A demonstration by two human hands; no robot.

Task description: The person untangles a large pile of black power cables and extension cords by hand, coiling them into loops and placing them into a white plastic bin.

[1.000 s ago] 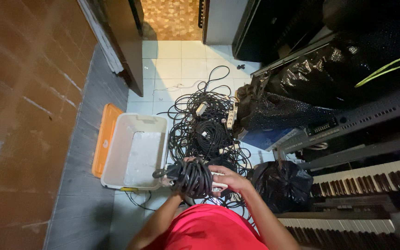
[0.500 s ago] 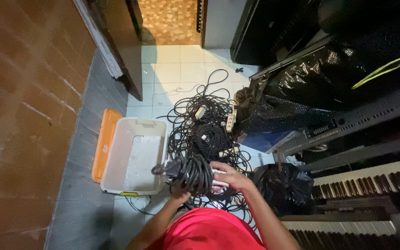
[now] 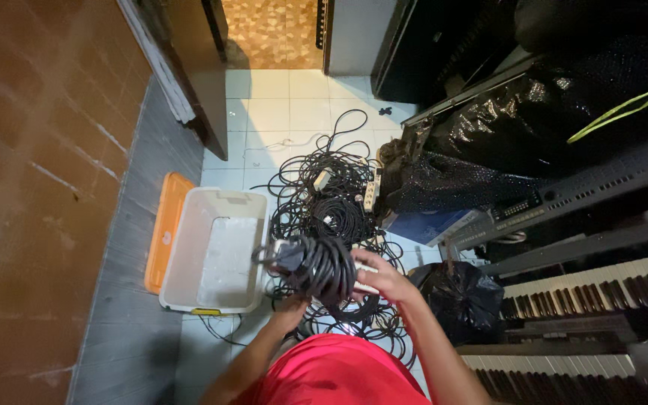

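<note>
Floor: pale square ceramic tiles (image 3: 286,97), upper centre; grey planks along the left.
Wall: brown brick, left edge.
Held thing: coiled bundle of black cable (image 3: 316,266), lower centre.
Left hand (image 3: 292,302): closed under the bundle.
Right hand (image 3: 378,276): fingers wrapped on its right side.
Beside: open white plastic bin (image 3: 181,247), orange lid (image 3: 165,229) leaning at its left.
Beyond: loose black cable heap (image 3: 331,199).
Right: piano keyboards (image 3: 594,281), black plastic wrapping.

A thick bundle of coiled black cable (image 3: 318,268) with a plug end sticking out leftward is hanging in the air, just beside the rim of a white plastic tub, above a tangle of loose black cables.
</note>
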